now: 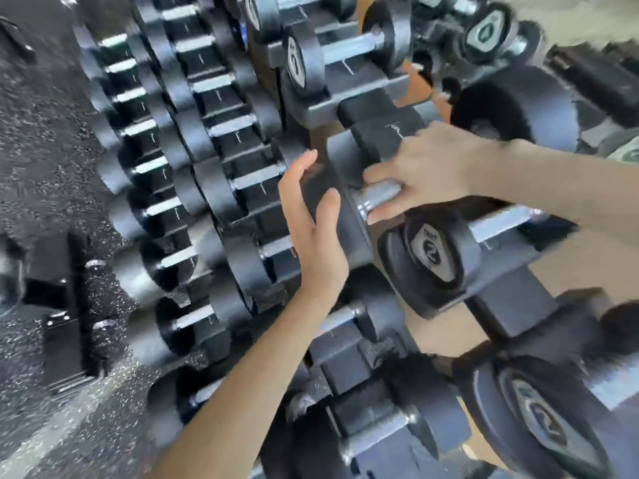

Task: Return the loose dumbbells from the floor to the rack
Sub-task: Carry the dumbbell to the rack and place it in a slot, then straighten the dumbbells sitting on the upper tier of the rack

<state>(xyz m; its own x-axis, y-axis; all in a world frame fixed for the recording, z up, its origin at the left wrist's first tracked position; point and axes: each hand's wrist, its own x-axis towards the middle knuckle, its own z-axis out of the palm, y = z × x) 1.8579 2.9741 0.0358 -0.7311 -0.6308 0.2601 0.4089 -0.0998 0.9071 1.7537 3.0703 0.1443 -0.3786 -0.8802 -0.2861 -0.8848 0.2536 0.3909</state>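
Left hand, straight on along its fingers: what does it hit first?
Probably the rack's black cradle under the racked dumbbell above it, though depth is unclear. The left hand lies flat on the head of the held dumbbell, which the right hand grips.

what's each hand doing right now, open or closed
Left hand: open, straight fingers flat against the head of the black round-headed dumbbell with a chrome handle.
Right hand: closed, grip round that dumbbell's chrome handle.

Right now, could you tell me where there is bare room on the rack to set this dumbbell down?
The bare saddle just above the right hand, between the upper racked dumbbell and the dumbbell marked 2. The left rows are packed; speckled floor beyond is bare.
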